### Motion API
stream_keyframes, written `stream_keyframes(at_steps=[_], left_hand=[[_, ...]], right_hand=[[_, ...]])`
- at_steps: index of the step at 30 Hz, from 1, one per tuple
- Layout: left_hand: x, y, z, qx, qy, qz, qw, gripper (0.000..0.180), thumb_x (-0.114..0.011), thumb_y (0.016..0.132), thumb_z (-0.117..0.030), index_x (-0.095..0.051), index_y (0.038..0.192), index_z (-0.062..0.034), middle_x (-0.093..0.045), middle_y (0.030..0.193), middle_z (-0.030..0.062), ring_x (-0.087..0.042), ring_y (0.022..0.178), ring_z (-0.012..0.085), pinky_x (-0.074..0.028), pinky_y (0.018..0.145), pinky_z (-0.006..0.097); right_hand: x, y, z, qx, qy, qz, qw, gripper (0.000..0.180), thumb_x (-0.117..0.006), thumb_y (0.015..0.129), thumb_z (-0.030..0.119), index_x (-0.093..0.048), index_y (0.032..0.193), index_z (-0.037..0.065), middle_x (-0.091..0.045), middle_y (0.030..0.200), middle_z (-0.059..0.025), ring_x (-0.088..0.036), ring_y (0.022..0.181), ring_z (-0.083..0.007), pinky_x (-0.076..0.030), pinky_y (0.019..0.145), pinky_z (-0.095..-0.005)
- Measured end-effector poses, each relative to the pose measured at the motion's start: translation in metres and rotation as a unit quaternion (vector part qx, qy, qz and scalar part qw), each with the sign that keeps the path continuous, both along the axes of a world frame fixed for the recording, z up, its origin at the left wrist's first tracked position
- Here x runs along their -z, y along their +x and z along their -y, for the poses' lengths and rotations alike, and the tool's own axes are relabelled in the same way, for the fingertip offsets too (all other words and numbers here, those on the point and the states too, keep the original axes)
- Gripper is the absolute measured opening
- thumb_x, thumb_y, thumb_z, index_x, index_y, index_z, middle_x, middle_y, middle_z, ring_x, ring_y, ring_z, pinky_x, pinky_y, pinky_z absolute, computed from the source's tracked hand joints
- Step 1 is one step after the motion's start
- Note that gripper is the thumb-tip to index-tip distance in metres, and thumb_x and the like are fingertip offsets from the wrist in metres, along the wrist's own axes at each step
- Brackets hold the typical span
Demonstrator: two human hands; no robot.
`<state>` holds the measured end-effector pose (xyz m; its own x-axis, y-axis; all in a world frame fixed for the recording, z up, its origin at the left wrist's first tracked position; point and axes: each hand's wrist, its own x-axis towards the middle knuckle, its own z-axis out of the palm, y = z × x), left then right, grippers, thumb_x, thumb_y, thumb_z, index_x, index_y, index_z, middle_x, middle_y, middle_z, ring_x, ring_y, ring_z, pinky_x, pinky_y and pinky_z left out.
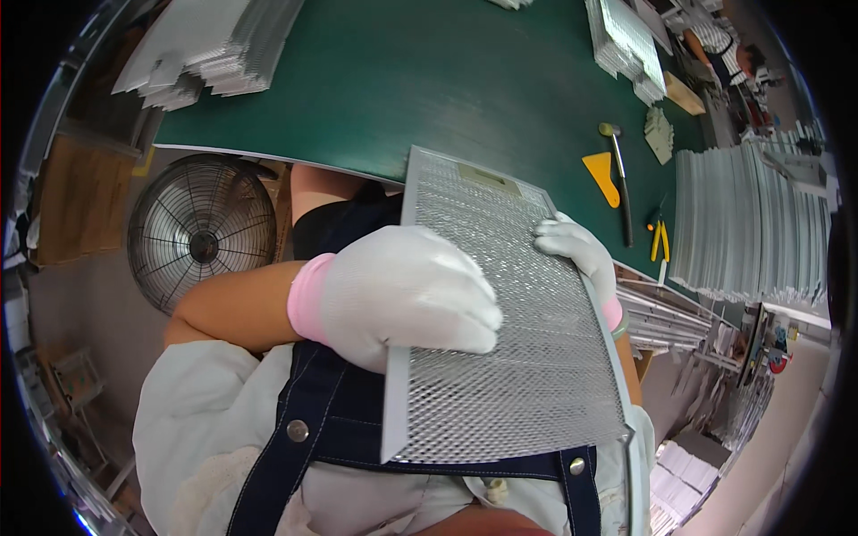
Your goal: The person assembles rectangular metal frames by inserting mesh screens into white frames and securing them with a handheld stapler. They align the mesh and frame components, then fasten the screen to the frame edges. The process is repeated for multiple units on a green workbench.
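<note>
A silver metal mesh filter panel [509,357] in a grey frame is tilted in front of my chest, its far end over the table's front edge. My left hand [407,290], in a white glove with a pink cuff, is closed over its left edge, fingers lying across the mesh. My right hand [576,250], gloved the same way, grips the opposite edge, with fingertips on the mesh. A grey frame strip [637,478] extends down from the near right corner; whether it is joined there is hard to tell.
On the green table [429,80] lie a hammer [621,179], a yellow scraper [603,179] and yellow-handled pliers [660,239]. Mesh panels [223,45] are piled at far left; a long row of grey frames [746,223] stands right. A floor fan [204,237] is left; another person [719,54] is far right.
</note>
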<state>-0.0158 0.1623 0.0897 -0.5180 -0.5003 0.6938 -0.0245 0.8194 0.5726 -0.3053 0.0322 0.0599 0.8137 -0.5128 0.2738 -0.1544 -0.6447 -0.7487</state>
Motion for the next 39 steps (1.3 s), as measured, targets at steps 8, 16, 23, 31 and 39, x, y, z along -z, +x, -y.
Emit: stream_keyframes(at_steps=[8, 16, 23, 31, 39], left_hand=[[-0.075, 0.016, 0.106, -0.162, 0.297, -0.257, 0.905, 0.028, -0.072, 0.092, -0.008, -0.067, 0.117, 0.0021, -0.071, 0.11, 0.0048, -0.065, 0.098, 0.0101, -0.054, 0.087, 0.028], [-0.082, 0.026, 0.141, -0.193, 0.305, -0.248, 0.899, 0.033, -0.071, 0.092, -0.005, -0.065, 0.124, 0.0017, -0.07, 0.115, 0.0062, -0.065, 0.103, 0.0138, -0.05, 0.093, 0.03], [-0.073, 0.019, 0.144, -0.203, 0.289, -0.243, 0.903, 0.033, -0.072, 0.092, -0.007, -0.066, 0.123, 0.0011, -0.071, 0.113, 0.0054, -0.065, 0.1, 0.0129, -0.05, 0.092, 0.029], [-0.074, 0.024, 0.144, -0.225, 0.277, -0.241, 0.902, 0.032, -0.072, 0.091, -0.006, -0.066, 0.122, 0.0011, -0.071, 0.112, 0.0057, -0.065, 0.099, 0.0132, -0.051, 0.091, 0.03], [-0.071, 0.025, 0.145, -0.205, 0.287, -0.254, 0.901, 0.031, -0.072, 0.092, -0.007, -0.067, 0.122, 0.001, -0.072, 0.111, 0.0055, -0.066, 0.099, 0.013, -0.052, 0.09, 0.03]], right_hand=[[-0.053, 0.033, 0.065, 0.188, 0.255, 0.09, 0.944, 0.041, -0.073, 0.084, -0.003, -0.063, 0.124, -0.004, -0.068, 0.118, -0.0083, -0.065, 0.106, -0.0182, -0.051, 0.095, -0.0336], [-0.123, 0.053, 0.121, 0.173, 0.174, 0.348, 0.905, 0.024, -0.074, 0.088, 0.009, -0.065, 0.108, 0.0, -0.066, 0.097, -0.0004, -0.06, 0.089, -0.0089, -0.048, 0.084, -0.0253], [-0.114, 0.053, 0.117, 0.182, 0.164, 0.394, 0.886, 0.022, -0.075, 0.089, 0.011, -0.066, 0.107, 0.001, -0.066, 0.095, 0.001, -0.058, 0.086, -0.007, -0.047, 0.082, -0.0244], [-0.148, 0.06, 0.107, 0.116, -0.041, 0.405, 0.906, 0.098, -0.08, 0.077, 0.0, -0.021, 0.156, -0.003, -0.043, 0.149, -0.0171, -0.053, 0.12, -0.0192, -0.049, 0.099, -0.0304], [-0.188, 0.03, 0.128, 0.04, -0.175, 0.146, 0.973, 0.044, -0.083, 0.077, 0.008, -0.068, 0.118, 0.003, -0.066, 0.116, -0.0072, -0.064, 0.102, -0.0119, -0.052, 0.09, -0.0273]])
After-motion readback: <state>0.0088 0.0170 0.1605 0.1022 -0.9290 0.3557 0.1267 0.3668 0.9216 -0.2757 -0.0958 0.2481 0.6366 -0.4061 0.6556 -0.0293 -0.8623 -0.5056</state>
